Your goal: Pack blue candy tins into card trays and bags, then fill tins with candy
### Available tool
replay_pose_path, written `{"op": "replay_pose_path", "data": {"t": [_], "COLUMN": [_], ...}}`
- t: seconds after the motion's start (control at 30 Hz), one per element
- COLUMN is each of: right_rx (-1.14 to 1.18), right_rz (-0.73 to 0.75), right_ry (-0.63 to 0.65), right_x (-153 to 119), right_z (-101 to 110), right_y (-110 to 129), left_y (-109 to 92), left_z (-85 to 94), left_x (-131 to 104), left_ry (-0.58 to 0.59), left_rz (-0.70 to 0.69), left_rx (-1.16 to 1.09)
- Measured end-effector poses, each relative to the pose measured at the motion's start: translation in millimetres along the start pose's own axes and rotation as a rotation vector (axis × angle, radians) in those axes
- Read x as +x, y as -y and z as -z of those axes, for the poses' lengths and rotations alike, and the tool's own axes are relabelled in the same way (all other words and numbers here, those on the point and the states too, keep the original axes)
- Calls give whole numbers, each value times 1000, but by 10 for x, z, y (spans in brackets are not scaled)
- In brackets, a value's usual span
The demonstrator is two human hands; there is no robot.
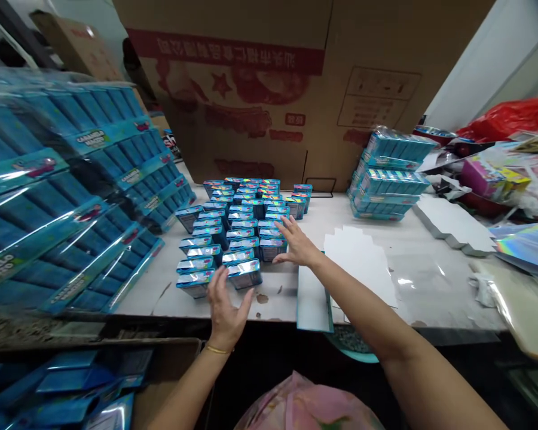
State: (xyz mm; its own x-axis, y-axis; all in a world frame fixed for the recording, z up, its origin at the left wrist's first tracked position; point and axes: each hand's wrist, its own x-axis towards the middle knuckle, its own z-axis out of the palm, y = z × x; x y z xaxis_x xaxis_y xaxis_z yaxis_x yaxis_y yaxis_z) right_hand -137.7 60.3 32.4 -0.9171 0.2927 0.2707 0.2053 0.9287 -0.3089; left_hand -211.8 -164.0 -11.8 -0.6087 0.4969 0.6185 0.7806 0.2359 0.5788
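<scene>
spread-fingered hands (pixel 226 316) (pixel 299 246) at rows of small blue boxes (pixel 242 243)

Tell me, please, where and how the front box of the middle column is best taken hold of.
Probably by its two narrow ends, with the fingers coming from above and the near side: the front box stands upright, its broad face turned towards the person, and another box stands close behind its back face.
</scene>
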Motion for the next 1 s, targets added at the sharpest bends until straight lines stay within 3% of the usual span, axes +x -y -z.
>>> {"op": "replay_pose_path", "data": {"t": [0.17,0.37,0.5,0.63,0.8,0.9,1.0], "right_rx": [-92,-139,-177,-194,-218,-266,-310], "right_rz": [49,134,112,141,110,94,92], "right_ry": [142,76,102,108,113,177,238], "right_x": [202,174,304,386,389,446,471], "right_z": [-272,-246,-217,-213,-152,-142,-147], "right_y": [-105,-24,-79,-92,-21,-11,-6], "left_y": [177,223,158,-35,-245,-223,-120], "left_z": [-79,-181,-129,-45,-126,-284,-455], "left_x": [158,222,243,74,-273,-363,-346], "left_ry": [130,143,90,86,376,517,561], "left_rz": [61,26,-50,-156,-129,-45,13], "left_rx": [-45,-18,41,-14,-235,-266,-248]}}
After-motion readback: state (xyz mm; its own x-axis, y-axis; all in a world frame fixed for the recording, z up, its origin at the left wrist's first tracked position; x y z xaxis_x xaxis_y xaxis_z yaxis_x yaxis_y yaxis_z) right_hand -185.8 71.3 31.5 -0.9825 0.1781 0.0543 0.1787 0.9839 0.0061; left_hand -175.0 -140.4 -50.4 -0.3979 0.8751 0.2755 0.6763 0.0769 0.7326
